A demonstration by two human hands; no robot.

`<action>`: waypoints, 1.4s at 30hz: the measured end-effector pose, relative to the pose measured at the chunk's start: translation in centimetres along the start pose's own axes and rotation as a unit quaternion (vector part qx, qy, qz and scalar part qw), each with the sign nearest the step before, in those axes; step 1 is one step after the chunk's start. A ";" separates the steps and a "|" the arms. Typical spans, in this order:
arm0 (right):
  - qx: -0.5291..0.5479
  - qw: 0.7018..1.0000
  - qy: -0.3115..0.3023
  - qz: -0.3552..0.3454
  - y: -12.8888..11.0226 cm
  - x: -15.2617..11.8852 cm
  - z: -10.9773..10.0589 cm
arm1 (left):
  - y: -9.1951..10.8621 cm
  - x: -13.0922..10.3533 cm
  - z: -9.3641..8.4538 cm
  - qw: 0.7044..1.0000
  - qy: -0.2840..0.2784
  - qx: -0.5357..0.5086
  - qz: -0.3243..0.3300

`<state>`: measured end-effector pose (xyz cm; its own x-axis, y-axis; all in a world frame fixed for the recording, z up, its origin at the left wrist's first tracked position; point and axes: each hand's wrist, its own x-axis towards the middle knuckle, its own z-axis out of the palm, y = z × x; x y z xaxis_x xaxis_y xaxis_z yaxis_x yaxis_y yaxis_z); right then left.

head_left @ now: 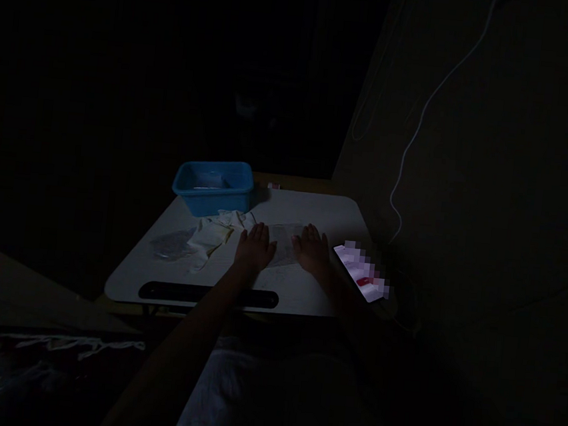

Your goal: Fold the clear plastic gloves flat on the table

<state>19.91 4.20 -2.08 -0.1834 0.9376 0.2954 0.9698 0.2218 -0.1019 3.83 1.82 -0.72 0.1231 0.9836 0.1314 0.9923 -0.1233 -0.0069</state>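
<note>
A clear, flat plastic bag or sheet [285, 243] lies on a small white table [309, 209]. My left hand [255, 247] rests at its left side, fingers stretched out and pointing away from me. On the opposite side my right hand [312, 249] lies flat with its fingers extended, at the sheet's right edge. Crumpled white cloth or paper [210, 236] sits left of my left hand, and beside it is a heap of clear plastic film [170, 243]. The dim light hides finer detail.
A blue plastic basin [215, 201] stands at the table's back left. To the right a lit phone [361, 274] lies tilted near the edge. A white cable [424, 113] hangs along the wall. The table's front has a black slot [176, 292].
</note>
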 end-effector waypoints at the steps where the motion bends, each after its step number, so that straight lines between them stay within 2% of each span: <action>1: 0.003 1.000 0.010 0.003 0.1 0.0 0.0 | 0.0 0.0 0.0 1.000 0.001 0.001 -0.001; 3: 0.012 0.999 0.025 -0.018 0.2 -0.2 -0.2 | 0.1 0.0 0.0 1.000 0.006 0.002 0.001; 7: 0.017 0.984 0.011 -0.177 0.2 -0.6 -0.8 | 0.1 0.0 0.1 1.000 0.012 -0.001 0.002; 9: 0.011 0.977 -0.008 -0.212 0.1 -0.7 -0.9 | 0.0 0.1 0.2 1.000 0.014 -0.007 0.003; 14: -0.011 0.982 -0.035 -0.183 -0.1 -0.8 -0.8 | 0.0 0.1 0.3 1.000 0.013 -0.014 0.004; 21: -0.018 0.993 -0.015 -0.119 -0.3 -0.9 -0.3 | 0.0 0.0 0.1 1.000 0.015 -0.013 0.002; 26: -0.013 0.996 -0.028 -0.078 -0.1 -1.0 -0.3 | 0.0 0.0 0.2 1.000 0.019 -0.010 0.005; 42: -0.017 0.998 -0.028 -0.051 0.3 -1.3 -0.4 | -0.1 -0.2 0.1 0.999 0.033 -0.019 -0.032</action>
<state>20.49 2.91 -2.17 -0.2894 0.9242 0.2492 0.9504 0.3085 -0.0404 3.66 1.62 -0.85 0.0565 0.9789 0.1964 0.9969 -0.0659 0.0419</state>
